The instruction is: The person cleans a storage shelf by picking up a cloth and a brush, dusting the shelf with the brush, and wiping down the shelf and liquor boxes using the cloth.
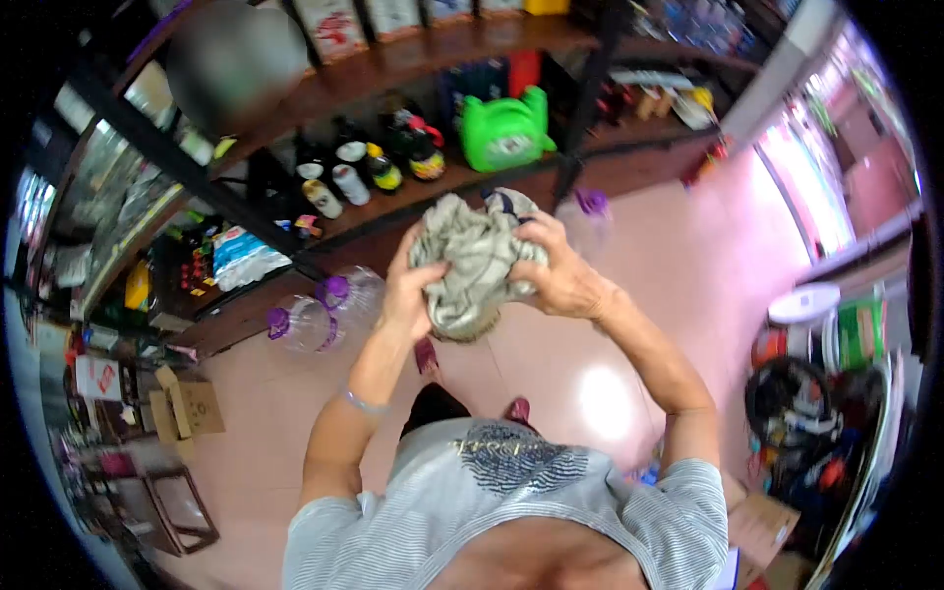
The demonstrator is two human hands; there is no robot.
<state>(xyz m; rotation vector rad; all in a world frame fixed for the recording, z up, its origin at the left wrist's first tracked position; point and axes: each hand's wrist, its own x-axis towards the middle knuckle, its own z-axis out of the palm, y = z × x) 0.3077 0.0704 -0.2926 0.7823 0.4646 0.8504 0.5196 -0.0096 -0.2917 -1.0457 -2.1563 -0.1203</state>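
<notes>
A crumpled grey-green cloth (470,246) is bunched up between my two hands, held out in front of my chest. My left hand (406,295) grips its left side, thumb pressed into the folds. On the other side my right hand (562,267) has its fingers curled over the cloth's right edge. A dark blue patch shows at the top of the bundle. Below the bundle a brownish rim peeks out; whether it belongs to the cloth or to something under it, I cannot tell.
Ahead stands a wooden shelf (393,211) with bottles and a green jug (506,131). Clear plastic bottles with purple caps (334,290) stand on the floor before it. A cardboard box (192,405) lies at the left; a cluttered rack with a black basket (787,393) is at the right.
</notes>
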